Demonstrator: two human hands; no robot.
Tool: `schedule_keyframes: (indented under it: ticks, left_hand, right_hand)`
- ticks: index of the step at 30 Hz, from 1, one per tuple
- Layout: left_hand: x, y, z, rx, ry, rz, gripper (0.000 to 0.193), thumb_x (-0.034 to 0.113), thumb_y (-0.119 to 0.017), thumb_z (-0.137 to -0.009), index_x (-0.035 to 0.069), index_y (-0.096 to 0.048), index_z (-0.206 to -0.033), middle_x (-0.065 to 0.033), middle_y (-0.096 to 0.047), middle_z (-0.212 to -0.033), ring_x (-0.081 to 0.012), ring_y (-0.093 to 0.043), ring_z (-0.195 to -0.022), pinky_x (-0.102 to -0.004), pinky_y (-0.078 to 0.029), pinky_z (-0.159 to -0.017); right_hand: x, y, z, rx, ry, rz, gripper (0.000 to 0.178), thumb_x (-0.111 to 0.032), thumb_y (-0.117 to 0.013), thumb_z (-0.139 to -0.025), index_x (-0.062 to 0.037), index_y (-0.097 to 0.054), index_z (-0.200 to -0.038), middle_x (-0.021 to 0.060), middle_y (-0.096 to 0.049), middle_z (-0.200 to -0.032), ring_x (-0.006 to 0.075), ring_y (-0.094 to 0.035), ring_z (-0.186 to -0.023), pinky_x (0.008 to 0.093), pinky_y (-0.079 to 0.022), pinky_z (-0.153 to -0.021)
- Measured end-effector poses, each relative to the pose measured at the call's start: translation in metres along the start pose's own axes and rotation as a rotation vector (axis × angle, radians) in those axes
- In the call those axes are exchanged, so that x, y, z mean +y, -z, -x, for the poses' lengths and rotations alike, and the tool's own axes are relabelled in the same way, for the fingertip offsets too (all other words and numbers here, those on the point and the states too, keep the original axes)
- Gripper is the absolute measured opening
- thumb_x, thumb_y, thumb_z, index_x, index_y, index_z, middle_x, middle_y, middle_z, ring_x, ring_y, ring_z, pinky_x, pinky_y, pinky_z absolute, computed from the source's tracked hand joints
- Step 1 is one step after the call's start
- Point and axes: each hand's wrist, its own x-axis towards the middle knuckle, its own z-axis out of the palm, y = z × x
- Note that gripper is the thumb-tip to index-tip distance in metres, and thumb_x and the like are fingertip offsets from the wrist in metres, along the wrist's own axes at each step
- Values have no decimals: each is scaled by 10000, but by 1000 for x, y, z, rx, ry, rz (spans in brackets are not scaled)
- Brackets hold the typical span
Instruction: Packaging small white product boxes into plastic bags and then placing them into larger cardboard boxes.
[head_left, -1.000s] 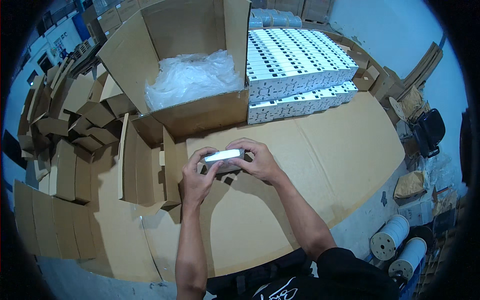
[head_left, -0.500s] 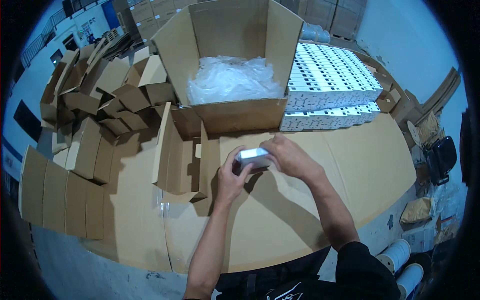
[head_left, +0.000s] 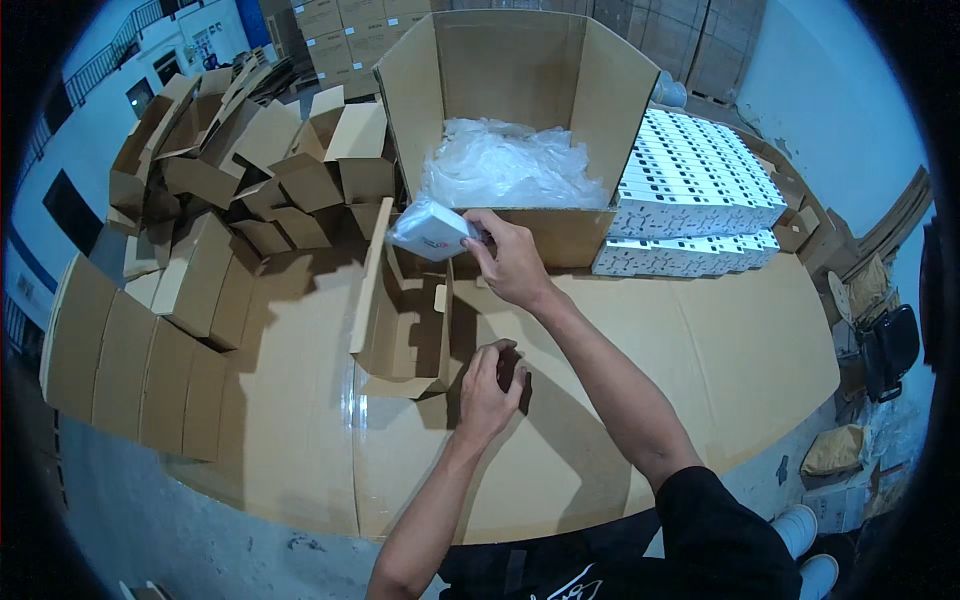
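Observation:
My right hand [head_left: 512, 262] grips one end of a small white box [head_left: 434, 230] wrapped in clear plastic. It holds the box tilted above the far end of a narrow open brown carton [head_left: 376, 335]. The visible part of that carton's inside is bare cardboard. My left hand [head_left: 487, 392] is beside the carton's near right corner, fingers curved and apart from the thumb, with nothing in it. Behind the right hand stands a large open cardboard box [head_left: 510, 65] filled with crumpled clear plastic bags [head_left: 515, 165].
White patterned boxes [head_left: 690, 205] stand stacked in two layers at the far right. Empty brown cartons [head_left: 265, 150] are piled at the far left, with more cartons [head_left: 130, 370] lined up nearer. Cardboard sheeting [head_left: 640, 360] covers the table. A black chair [head_left: 890, 350] stands off its right side.
The white box has gone from between both hands to my right hand alone, moving left and away over the narrow carton. My left hand has let go. The view has shifted slightly.

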Motion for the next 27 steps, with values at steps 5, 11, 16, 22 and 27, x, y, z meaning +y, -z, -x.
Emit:
schedule_keyframes:
  ticks: [5,11,16,22,27]
  left_hand:
    - [-4,0,2,5,18,11,408,97,-719,-859,13,-584,-1235,-172,-637,-1146,-330,-646,-1068,-423,-515,-954]
    - [-8,-2,0,2,-4,38,401,103,-724,-867,0,-588,-1231,-190,-647,-1151,-337,-657,-1056,-423,-525,-943]
    - [-3,-1,-1,-9,0,31,407,101,-727,-868,-24,-587,-1228,-205,-652,-1149,-346,-660,-1059,-424,-531,-938]
    - [-3,-3,-2,-18,2,6,418,103,-737,-862,-33,-588,-1228,-205,-649,-1157,-346,-655,-1067,-422,-531,-942]
    - [-5,-5,-3,1,-21,-31,407,102,-741,-857,-33,-597,-1213,-202,-653,-1149,-346,-649,-1065,-427,-527,-942]
  right_hand:
    - [-2,-9,-13,-67,25,93,265,-19,-649,-922,13,-589,-1178,232,-674,-947,359,-664,-830,412,-530,-782]
    - [0,-35,-25,-169,162,399,242,-1,-624,-870,-2,-569,-1105,240,-633,-1038,417,-611,-1004,493,-515,-870]
    - [3,-52,-19,-243,63,577,243,20,-595,-831,-30,-568,-1068,209,-615,-1060,384,-596,-1039,472,-522,-911]
    - [17,-55,-8,-155,145,538,185,1,-584,-854,-28,-577,-1036,184,-584,-1027,367,-582,-1025,464,-524,-883]
    - [17,-52,1,-93,172,517,210,-185,-554,-983,-23,-644,-1083,195,-571,-969,362,-586,-966,472,-499,-885]
